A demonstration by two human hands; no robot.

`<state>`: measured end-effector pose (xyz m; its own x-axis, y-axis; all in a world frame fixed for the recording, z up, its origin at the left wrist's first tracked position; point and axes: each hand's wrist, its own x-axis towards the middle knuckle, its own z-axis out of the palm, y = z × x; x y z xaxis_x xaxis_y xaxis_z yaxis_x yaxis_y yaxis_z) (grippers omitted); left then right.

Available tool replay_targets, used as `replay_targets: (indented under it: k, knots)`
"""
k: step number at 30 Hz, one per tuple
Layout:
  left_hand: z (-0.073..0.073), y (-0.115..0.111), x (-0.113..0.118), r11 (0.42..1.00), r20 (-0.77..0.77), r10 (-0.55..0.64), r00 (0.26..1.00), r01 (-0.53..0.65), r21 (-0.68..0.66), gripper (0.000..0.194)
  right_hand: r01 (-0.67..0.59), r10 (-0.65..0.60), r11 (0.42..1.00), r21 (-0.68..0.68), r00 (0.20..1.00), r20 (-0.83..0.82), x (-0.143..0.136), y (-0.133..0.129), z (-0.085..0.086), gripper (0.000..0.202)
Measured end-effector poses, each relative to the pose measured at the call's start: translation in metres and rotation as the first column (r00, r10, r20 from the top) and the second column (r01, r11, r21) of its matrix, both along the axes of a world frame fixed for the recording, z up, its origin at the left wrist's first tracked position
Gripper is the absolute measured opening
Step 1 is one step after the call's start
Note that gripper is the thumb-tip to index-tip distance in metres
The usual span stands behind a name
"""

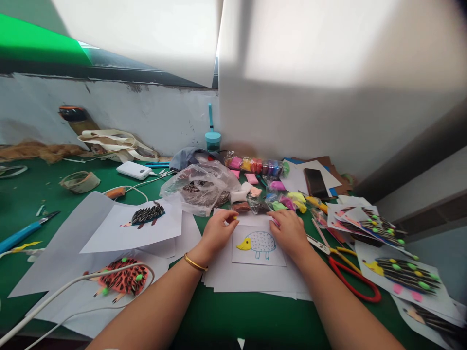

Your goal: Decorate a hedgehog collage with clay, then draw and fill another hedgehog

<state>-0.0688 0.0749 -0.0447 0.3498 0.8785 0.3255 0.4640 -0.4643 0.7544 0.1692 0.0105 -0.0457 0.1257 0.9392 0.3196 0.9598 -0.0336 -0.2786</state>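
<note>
My left hand (220, 232), with a gold bangle at the wrist, is closed in a pinch at the upper left of a hedgehog drawing (263, 243). A tiny yellow bit of clay (235, 218) shows between its thumb and finger. My right hand (289, 232) is curled at the drawing's upper right corner; a bit of pink shows by its fingertips, too small to name. On the drawing, the hedgehog's face (244, 244) is covered in yellow clay with a dark eye. Its body and legs are blue outline only. The drawing lies on a stack of white paper (248, 279).
Clay packets (255, 166) and a plastic bag of striped seeds (200, 187) lie behind my hands. Red-handled scissors (353, 279) are at right, near finished hedgehog pictures (404, 272). At left are another hedgehog picture (148, 216), a white cable (73, 282) and a blue-handled tool (22, 236).
</note>
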Motion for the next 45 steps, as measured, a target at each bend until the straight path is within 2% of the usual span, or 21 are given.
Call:
replay_targets:
  k: [4, 8, 13, 17, 22, 25, 27, 30, 31, 34, 38, 41, 45]
  knots:
    - [0.000, 0.001, 0.000, 0.999, -0.022, -0.003, 1.000, 0.002, -0.044, 0.011, -0.006, 0.005, 1.000, 0.011, 0.999, 0.034, -0.003, 0.006, 0.000, 0.031]
    - [0.000, 0.001, -0.001, 0.997, -0.038, -0.014, 0.999, 0.011, -0.074, 0.013, -0.018, 0.019, 1.000, -0.013, 0.999, 0.047, -0.001, 0.009, 0.003, 0.029]
    - [0.000, 0.000, -0.001, 1.000, 0.009, -0.004, 1.000, 0.004, -0.014, 0.011, 0.139, -0.143, 0.989, 0.044, 0.983, 0.116, 0.032, 0.013, 0.016, 0.031]
    - [0.000, -0.001, 0.000, 1.000, 0.019, -0.001, 1.000, 0.001, 0.003, 0.014, 0.332, -0.335, 0.942, 0.054, 0.909, 0.246, 0.066, 0.018, 0.018, 0.032]
    - [0.001, -0.001, 0.001, 0.999, 0.031, -0.010, 0.999, 0.009, 0.034, 0.012, 0.372, -0.362, 0.928, 0.017, 0.889, 0.280, 0.082, 0.021, 0.012, 0.025]
    - [0.002, -0.003, 0.001, 0.999, 0.051, -0.019, 0.999, 0.017, 0.046, 0.011, 0.364, -0.373, 0.928, 0.084, 0.901, 0.221, 0.077, 0.019, 0.018, 0.025]
    - [0.003, -0.006, 0.001, 0.998, 0.072, -0.037, 0.997, 0.033, 0.059, 0.011, 0.309, -0.331, 0.938, 0.159, 0.935, 0.132, 0.066, 0.014, 0.024, 0.027]
    - [0.005, -0.013, 0.004, 0.994, 0.122, -0.079, 0.989, 0.068, 0.085, 0.014, 0.079, -0.062, 0.977, 0.199, 0.994, -0.091, 0.035, 0.003, 0.029, 0.028]
    - [0.006, -0.017, 0.005, 0.992, 0.139, -0.093, 0.986, 0.080, 0.099, 0.016, 0.008, 0.024, 0.984, 0.179, 0.985, -0.173, 0.022, -0.001, 0.029, 0.028]
    - [0.011, -0.027, 0.006, 0.974, 0.161, -0.171, 0.972, 0.142, 0.174, 0.015, -0.130, 0.158, 0.985, 0.111, 0.939, -0.306, -0.015, -0.013, 0.027, 0.024]
    - [0.018, -0.036, 0.005, 0.927, 0.203, -0.290, 0.935, 0.222, 0.302, 0.016, -0.245, 0.256, 0.966, 0.079, 0.878, -0.405, -0.040, -0.020, 0.025, 0.021]
    - [0.022, -0.039, 0.004, 0.910, 0.188, -0.351, 0.917, 0.286, 0.301, 0.017, -0.293, 0.299, 0.952, 0.089, 0.827, -0.477, -0.042, -0.019, 0.025, 0.018]
    - [0.022, -0.038, 0.004, 0.920, 0.143, -0.333, 0.932, 0.287, 0.268, 0.014, -0.322, 0.334, 0.939, 0.119, 0.776, -0.535, -0.041, -0.017, 0.021, 0.017]
